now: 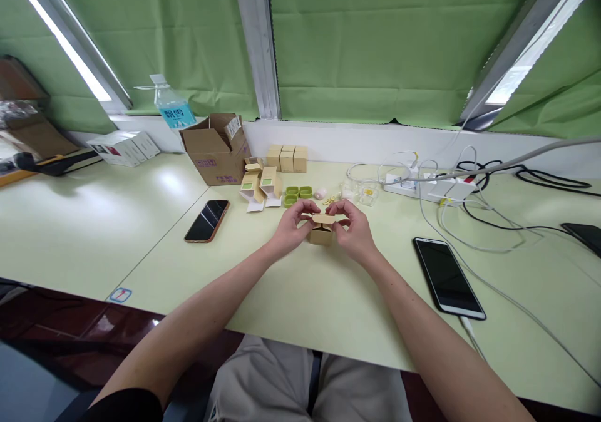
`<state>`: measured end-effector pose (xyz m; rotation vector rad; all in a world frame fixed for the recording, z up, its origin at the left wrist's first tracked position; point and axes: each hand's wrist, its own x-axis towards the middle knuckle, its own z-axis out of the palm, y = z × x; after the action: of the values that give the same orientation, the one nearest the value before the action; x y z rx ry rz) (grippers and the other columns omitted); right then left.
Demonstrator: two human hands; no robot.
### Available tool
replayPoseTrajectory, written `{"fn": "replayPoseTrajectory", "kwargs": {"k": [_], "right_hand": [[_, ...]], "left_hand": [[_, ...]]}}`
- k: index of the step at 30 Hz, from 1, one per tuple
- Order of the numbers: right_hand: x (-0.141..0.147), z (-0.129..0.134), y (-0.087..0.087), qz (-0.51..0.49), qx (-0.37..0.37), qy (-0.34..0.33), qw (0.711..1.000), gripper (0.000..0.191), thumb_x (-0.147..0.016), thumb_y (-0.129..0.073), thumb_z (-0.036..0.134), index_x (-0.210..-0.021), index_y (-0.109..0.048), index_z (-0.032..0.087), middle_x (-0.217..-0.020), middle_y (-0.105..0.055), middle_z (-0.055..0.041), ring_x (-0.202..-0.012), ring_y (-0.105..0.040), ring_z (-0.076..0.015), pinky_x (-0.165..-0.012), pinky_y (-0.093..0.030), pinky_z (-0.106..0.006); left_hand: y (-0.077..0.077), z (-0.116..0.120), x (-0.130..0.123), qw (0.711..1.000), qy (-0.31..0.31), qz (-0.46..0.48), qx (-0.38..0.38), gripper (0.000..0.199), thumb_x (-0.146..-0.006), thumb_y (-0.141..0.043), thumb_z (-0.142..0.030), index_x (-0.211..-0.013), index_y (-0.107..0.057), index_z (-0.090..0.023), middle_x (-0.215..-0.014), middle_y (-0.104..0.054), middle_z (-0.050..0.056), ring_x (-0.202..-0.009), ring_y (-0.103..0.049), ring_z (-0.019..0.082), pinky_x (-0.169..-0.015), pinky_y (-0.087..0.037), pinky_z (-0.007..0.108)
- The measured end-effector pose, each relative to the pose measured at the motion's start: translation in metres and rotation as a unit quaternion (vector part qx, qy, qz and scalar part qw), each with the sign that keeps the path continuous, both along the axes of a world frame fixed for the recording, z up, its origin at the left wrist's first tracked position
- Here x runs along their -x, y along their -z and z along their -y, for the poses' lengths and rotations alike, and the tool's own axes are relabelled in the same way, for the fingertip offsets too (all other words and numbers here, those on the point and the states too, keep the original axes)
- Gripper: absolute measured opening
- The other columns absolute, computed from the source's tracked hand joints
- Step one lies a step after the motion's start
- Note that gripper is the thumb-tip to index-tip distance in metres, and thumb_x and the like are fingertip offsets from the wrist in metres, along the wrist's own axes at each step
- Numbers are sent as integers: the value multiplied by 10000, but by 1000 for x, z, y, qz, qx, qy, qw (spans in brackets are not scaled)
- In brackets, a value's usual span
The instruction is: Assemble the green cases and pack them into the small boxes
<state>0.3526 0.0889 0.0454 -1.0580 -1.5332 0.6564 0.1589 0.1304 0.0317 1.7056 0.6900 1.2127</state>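
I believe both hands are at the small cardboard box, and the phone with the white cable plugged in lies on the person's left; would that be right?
Not quite: the head view shows the phone with the white cable on the person's right, not left. The left hand and the right hand are indeed both at the small cardboard box.

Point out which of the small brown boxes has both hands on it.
The box nearest the person, its flap raised between the left hand and right hand; the other small boxes sit farther back, untouched.
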Motion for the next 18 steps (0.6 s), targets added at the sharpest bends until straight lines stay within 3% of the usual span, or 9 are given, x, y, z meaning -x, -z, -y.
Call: {"fn": "replayPoseTrajectory", "kwargs": {"k": [3,6,11,18], "right_hand": [[-1,2,0,28,-31,-2,999,160,-797,-597,161,-927,-606,253,-1084,-717,-68,-1052,-702,-253,-728,-555,-332],[-6,5,-4,60,-50,-51,996,177,-802,-627,147,-940,-614,256,-1176,-702,-81,-1128,-690,-263,-742,-568,-331],[-12,8,-9,63,-49,-123,989,225,-871,-720,223,-1082,-660,273,-1308,-683,-97,-1195,-681,-275,-791,-610,-359],[-10,7,-5,66,-64,-95,991,100,-920,-715,216,-983,-655,267,-1264,-684,-94,-1169,-693,-267,-785,-609,-356]], "left_hand": [[0,1,6,999,40,8,-12,315,-916,-802,-390,-1162,-671,-243,-1229,-694,86,-1223,-665,256,-1086,-530,421],[0,0,12,996,83,9,-39,398,-900,-832,-470,-1199,-679,-256,-1310,-678,102,-1300,-641,292,-1124,-521,449],[1,-3,16,994,95,-8,-58,325,-925,-819,-459,-1152,-698,-260,-1287,-679,97,-1349,-614,304,-1155,-503,465],[-2,-4,21,992,112,-14,-60,327,-912,-843,-440,-1160,-720,-266,-1359,-637,110,-1386,-591,307,-1132,-509,446]]}}
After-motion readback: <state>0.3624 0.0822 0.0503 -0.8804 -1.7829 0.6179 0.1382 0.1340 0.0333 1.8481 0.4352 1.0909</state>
